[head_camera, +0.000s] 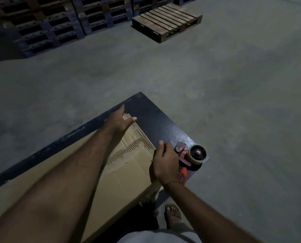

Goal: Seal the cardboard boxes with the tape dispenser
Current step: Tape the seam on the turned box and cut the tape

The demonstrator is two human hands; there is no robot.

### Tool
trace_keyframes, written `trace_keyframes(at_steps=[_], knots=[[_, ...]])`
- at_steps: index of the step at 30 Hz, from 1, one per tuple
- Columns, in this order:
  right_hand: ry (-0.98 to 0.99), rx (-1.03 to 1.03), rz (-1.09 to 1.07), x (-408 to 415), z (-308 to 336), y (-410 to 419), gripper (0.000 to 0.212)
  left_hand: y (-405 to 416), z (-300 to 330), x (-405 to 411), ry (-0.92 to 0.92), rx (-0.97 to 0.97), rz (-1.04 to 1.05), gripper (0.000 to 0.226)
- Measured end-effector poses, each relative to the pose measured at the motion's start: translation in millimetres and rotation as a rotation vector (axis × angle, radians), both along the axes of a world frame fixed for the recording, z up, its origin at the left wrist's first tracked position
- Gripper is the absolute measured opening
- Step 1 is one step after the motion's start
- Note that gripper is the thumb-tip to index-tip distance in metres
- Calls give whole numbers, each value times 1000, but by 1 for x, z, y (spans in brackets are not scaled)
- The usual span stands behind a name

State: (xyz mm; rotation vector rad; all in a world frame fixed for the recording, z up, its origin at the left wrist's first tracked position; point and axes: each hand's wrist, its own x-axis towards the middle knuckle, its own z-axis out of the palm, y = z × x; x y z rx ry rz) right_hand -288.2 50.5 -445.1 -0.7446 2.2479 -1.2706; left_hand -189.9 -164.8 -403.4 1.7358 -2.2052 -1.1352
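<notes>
Now left hand (119, 120) flat, fingers straight, on flattened brown cardboard box (123, 174); right hand (163, 163) loosely curled, holding nothing, beside red tape dispenser w/ clear roll (192, 157).

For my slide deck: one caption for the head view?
Both hands on flattened cardboard; tape dispenser lies beside it.

The flattened cardboard box (128, 172) lies on the table (155, 116), covering its 7 o'clock portion. The tape dispenser (191, 158) rests on the table at the box's 3 o'clock edge. The wooden pallet (167, 21) sits on the floor (234, 85) at 12 o'clock, stacked pallets (49, 23) at 11 o'clock.
</notes>
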Motion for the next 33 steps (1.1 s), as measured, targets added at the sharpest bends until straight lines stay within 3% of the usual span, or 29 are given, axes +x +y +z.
trace_keyframes(at_steps=[3, 6, 9, 11, 13, 15, 21, 23, 25, 29, 33], knots=[[-264, -105, -134, -7, -5, -3, 47, 1, -7, 7, -75, -45, 23, 95], [-500, -199, -274, -19, -19, 0, 49, 0, -8, 7, -150, -53, 29, 99], [-519, -192, -339, -30, -30, 12, 47, 6, -5, 1, -192, -107, 92, 90], [-446, -190, -327, -31, -29, 21, 43, 19, -2, -3, -207, -290, 80, 79], [-300, -178, -234, -27, -24, 30, 46, 33, -3, -5, -172, -495, 12, 72], [-203, -182, -65, -19, -22, 35, 44, 43, -3, -9, -195, -569, -100, 70], [-232, -177, 345, -15, -25, 31, 30, 51, -9, -24, -393, -340, -191, 77], [-282, -145, 425, -27, -25, 31, 41, 53, -7, -23, -416, -311, -211, 83], [-316, -98, 341, -37, -30, 33, 61, 52, -1, -22, -423, -312, -222, 89], [-167, 160, -255, -59, -53, 40, 21, 56, 9, -17, -391, -304, -245, 100], [-336, 520, -408, -71, -62, 43, 63, 58, 2, -15, -297, -318, -126, 91]])
